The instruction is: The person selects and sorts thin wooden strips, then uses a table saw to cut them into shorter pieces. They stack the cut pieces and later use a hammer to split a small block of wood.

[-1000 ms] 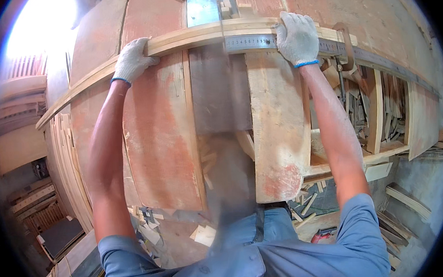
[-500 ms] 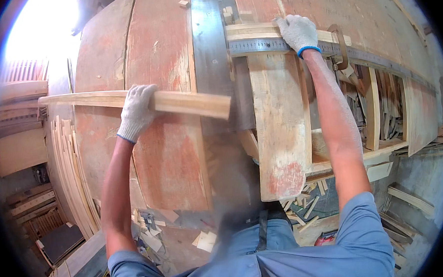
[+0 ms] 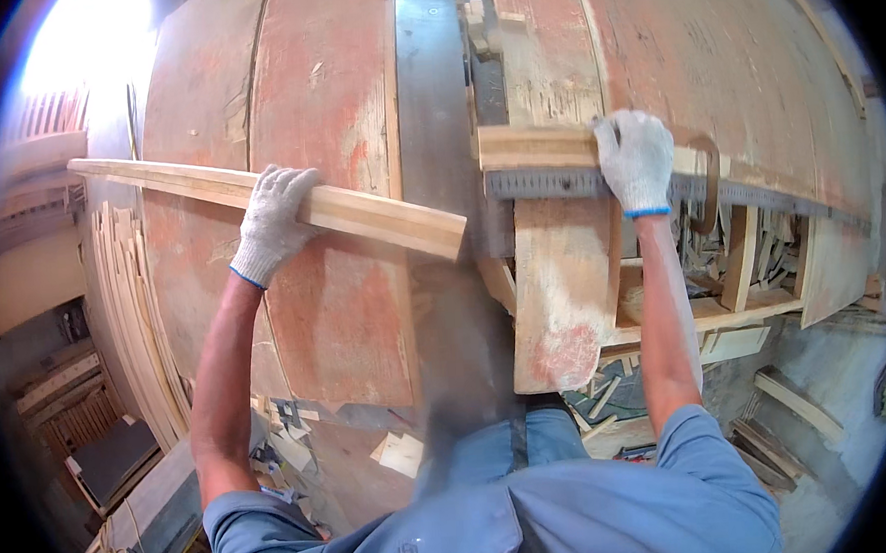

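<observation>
My left hand (image 3: pixel 275 220), in a white knit glove, is closed around long pale wooden strips (image 3: pixel 380 220) held together. They slope across the reddish tabletop, with their near end over the grey metal band. My right hand (image 3: pixel 637 161), gloved the same way, is closed over shorter wooden strips (image 3: pixel 542 149) lying along the far side of a metal ruler (image 3: pixel 548 183). Its fingertips are hidden behind the wood. Just right of that hand, a rusty C-clamp (image 3: pixel 709 184) sits on the ruler bar.
A grey metal band (image 3: pixel 434 107) divides the worn wooden tabletop (image 3: pixel 324 112). Small offcuts (image 3: pixel 477 24) lie near its far end. Long battens (image 3: pixel 134 303) stand at the left. An open frame (image 3: pixel 738 261) is under the ruler, and scraps (image 3: pixel 605 398) litter the floor below.
The ruler, clamp and shorter strips have slid toward me with my right hand. The long strips in my left hand have tilted, far-left end up and right end slightly nearer.
</observation>
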`<state>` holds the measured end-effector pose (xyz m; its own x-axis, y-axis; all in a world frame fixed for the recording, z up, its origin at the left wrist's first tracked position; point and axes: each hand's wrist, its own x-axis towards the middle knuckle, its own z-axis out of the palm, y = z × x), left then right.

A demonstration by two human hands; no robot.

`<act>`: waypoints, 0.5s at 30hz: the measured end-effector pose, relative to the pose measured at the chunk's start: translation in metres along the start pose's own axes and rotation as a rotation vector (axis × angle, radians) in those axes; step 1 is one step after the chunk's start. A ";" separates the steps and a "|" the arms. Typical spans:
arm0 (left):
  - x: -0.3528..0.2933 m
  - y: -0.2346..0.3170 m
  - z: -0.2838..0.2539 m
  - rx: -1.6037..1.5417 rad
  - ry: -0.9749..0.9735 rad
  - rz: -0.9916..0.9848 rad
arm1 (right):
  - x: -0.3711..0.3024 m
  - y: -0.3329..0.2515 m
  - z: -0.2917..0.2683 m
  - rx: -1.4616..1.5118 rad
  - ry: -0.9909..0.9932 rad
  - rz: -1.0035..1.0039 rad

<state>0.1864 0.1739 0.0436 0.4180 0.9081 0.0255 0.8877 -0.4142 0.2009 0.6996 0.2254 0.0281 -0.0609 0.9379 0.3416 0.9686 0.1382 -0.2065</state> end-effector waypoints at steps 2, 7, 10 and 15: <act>0.005 0.006 -0.005 0.000 -0.001 0.007 | -0.004 0.003 0.001 -0.034 -0.038 -0.035; 0.020 0.007 -0.007 0.032 -0.046 -0.006 | 0.018 0.013 0.012 -0.095 -0.233 -0.085; 0.037 0.004 -0.008 0.042 -0.025 -0.009 | 0.023 0.017 0.017 -0.077 -0.225 -0.111; 0.073 0.002 -0.006 0.091 0.011 -0.055 | 0.029 0.018 0.016 -0.050 -0.220 -0.115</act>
<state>0.2170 0.2395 0.0519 0.3664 0.9300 0.0278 0.9234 -0.3671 0.1123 0.7117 0.2602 0.0200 -0.2172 0.9644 0.1510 0.9627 0.2372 -0.1304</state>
